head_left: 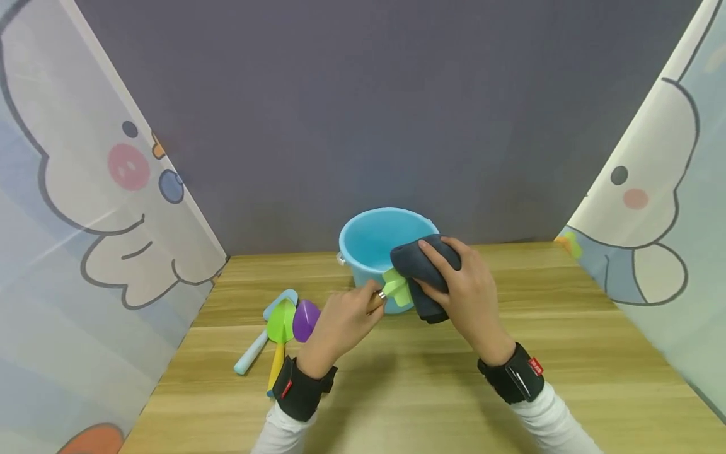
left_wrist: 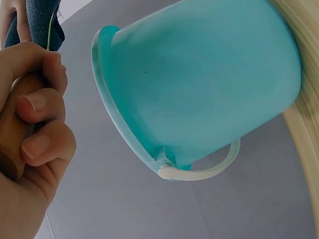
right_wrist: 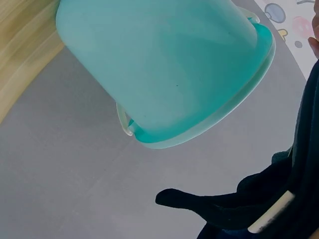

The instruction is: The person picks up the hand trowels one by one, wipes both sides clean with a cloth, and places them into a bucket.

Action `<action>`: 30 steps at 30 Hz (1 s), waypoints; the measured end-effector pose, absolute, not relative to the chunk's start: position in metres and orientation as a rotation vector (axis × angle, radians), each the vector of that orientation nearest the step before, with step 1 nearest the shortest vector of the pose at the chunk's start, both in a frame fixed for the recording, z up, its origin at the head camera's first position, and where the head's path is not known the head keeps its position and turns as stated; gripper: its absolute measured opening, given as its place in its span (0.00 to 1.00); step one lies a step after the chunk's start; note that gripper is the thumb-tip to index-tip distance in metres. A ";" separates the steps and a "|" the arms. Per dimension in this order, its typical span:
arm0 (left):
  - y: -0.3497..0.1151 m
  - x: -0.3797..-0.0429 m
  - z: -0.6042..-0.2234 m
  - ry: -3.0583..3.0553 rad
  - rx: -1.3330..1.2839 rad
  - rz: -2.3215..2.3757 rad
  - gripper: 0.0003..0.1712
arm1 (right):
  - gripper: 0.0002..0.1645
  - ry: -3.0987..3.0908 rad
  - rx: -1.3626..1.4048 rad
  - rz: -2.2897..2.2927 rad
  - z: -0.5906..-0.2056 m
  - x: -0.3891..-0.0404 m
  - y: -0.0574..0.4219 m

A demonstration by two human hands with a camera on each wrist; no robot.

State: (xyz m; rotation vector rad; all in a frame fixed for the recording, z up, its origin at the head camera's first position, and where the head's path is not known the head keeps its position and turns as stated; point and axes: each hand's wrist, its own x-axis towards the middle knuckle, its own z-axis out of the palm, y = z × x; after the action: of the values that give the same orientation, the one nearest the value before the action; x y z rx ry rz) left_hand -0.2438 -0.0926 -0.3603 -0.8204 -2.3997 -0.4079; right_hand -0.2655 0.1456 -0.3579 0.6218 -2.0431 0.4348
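Note:
My left hand (head_left: 345,320) grips the wooden handle (left_wrist: 12,132) of a small garden tool with a light green metal head (head_left: 399,290). The head's exact shape is partly covered. In my right hand (head_left: 475,295) is a folded dark blue cloth (head_left: 425,268), held against the far end of that green head. Both hands are above the table, in front of a light blue bucket (head_left: 350,249). The bucket stands upright, and its white carrying handle (left_wrist: 204,174) hangs down in the left wrist view. Dark cloth (right_wrist: 269,199) fills the lower right of the right wrist view.
Left of my hands lie a green trowel with a yellow handle (head_left: 280,323), a tool with a light blue handle (head_left: 251,352) and a purple scoop-like head (head_left: 306,320). A grey wall (head_left: 363,113) rises behind the wooden table (head_left: 567,353), with cartoon-printed panels (head_left: 74,252) at both sides.

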 end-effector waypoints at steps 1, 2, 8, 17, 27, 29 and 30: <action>-0.093 -0.244 -0.360 -2.401 -0.817 -0.407 0.06 | 0.36 -2.042 0.625 0.436 -0.358 -0.266 0.145; -0.094 -0.244 -0.359 -2.398 -0.814 -0.405 0.06 | 0.36 -2.041 0.626 0.437 -0.358 -0.267 0.145; -0.090 -0.250 -0.351 -2.350 -0.808 -0.384 0.07 | 0.36 -2.014 0.576 0.467 -0.357 -0.273 0.149; -0.085 -0.255 -0.350 -2.310 -0.793 -0.300 0.06 | 0.35 -2.035 0.537 0.475 -0.356 -0.276 0.164; -0.092 -0.256 -0.352 -2.320 -0.733 -0.287 0.07 | 0.41 -2.078 0.479 0.532 -0.361 -0.281 0.172; -0.092 -0.257 -0.352 -2.341 -0.719 -0.294 0.07 | 0.40 -2.079 0.455 0.552 -0.361 -0.282 0.175; -0.092 -0.257 -0.352 -2.356 -0.708 -0.297 0.07 | 0.40 -2.082 0.438 0.561 -0.361 -0.283 0.176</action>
State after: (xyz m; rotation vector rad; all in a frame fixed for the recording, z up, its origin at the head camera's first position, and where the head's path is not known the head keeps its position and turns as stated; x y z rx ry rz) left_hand -0.2571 -0.0920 -0.3519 -0.7084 -2.3555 -0.2967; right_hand -0.2828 0.1757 -0.3611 0.4381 -2.0823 0.5609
